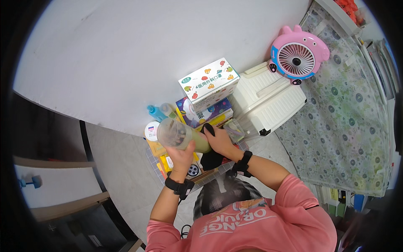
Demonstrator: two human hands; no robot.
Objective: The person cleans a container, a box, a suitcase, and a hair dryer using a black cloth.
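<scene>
Container, clear/green (pixel 192 137), 1 pc.: just off view ctr., 8 o'clock. L hand (pixel 181 156): wrapped round it, part-closed. R hand (pixel 220 141): curled at black pc. (pixel 206 127), container's 3 o'clock; firm hold can't tell. Handling: keep L steady, R light; avoid tipping.

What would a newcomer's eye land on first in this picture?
Probably the bright pink, animal-shaped fan at upper right, which appears to stand on a white ribbed case. Next comes the white box with colorful little pictures, near the center against the pale wall. Just below it, the left hand grasps a clear-and-green cylinder, with the right hand at its green end.
</scene>
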